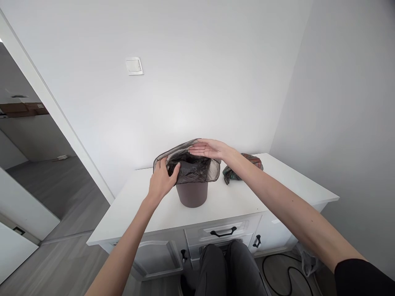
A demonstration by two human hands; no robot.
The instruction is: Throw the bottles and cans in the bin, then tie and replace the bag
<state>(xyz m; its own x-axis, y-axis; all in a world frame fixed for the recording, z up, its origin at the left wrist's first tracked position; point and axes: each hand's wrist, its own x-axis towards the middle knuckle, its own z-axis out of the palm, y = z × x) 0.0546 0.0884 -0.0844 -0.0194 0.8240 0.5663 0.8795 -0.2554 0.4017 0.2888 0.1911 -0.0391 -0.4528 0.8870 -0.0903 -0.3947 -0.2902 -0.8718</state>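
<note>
A dark, see-through garbage bag [193, 170] is spread over the mouth of a brown trash bin [193, 195], its edges flaring out past the rim. At the bag's left side is my left hand [162, 177], thumb and fingers apart, touching the plastic near its edge. My right hand [210, 149] lies against the back right part of the bag with its fingers stretched out flat. The bin stands upright on a white cabinet top [154, 218]. The bag hides the bin's rim.
A crumpled dark green and reddish bundle [256, 160] lies on the cabinet top, right of the bin, partly behind my right forearm. Behind rises a white wall with a light switch [135, 65]. Drawers with black handles [223, 232] face me. A black cable [290, 269] lies on the floor.
</note>
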